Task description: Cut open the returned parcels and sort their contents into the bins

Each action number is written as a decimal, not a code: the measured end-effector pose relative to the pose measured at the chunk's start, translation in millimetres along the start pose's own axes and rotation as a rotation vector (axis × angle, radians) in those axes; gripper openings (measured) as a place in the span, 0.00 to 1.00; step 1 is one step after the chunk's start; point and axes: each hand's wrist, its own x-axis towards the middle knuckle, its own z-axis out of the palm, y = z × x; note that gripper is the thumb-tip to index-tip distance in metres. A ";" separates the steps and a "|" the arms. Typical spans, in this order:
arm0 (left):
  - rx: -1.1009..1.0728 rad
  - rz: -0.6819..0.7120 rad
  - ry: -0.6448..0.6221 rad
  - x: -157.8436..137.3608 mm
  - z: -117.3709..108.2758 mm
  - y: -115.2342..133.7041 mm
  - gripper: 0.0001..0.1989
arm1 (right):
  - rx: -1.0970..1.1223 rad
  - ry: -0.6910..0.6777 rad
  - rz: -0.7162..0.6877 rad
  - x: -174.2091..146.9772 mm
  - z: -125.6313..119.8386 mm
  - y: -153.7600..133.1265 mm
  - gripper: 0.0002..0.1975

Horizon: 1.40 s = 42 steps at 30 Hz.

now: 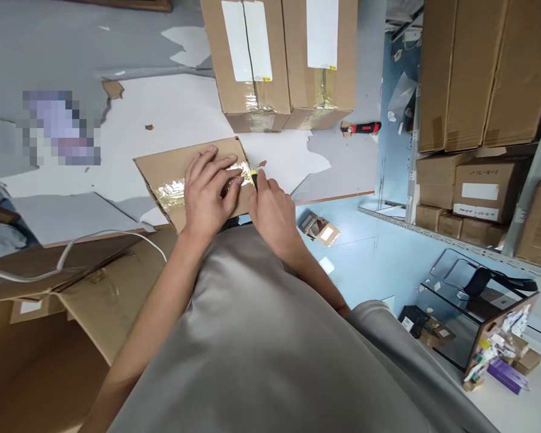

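A flat cardboard box (162, 165) with clear tape across its top lies in front of me on the table. Spread over the taped top, my left hand (210, 189) presses down with its fingers apart. My right hand (272, 210) is closed around a utility knife with a yellow and black handle (253, 178). The knife's tip is at the box's right edge, beside the end of the tape; I cannot make out the blade clearly.
Two taped cartons (256, 99) with white labels stand behind the box. A red and black knife (365, 127) lies at the table's right. A big open carton (85, 313) is at lower left, with a white cable (63, 258) above it. Shelves of cartons (482, 186) line the right.
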 end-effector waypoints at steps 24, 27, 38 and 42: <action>-0.025 0.048 -0.023 -13.9 7.4 -1.5 0.14 | -0.048 -0.124 0.169 -27.8 -13.9 -22.7 0.27; -0.050 0.009 -0.015 -12.7 7.6 2.7 0.15 | -0.028 -0.081 0.153 -21.0 -12.1 -22.7 0.24; -0.019 -0.018 -0.017 -14.8 7.2 7.6 0.17 | -0.020 -0.142 0.102 -32.2 -6.8 -0.8 0.26; 0.049 -0.058 0.078 -24.5 -14.2 9.6 0.17 | 0.120 0.002 0.031 -40.6 -19.9 35.5 0.26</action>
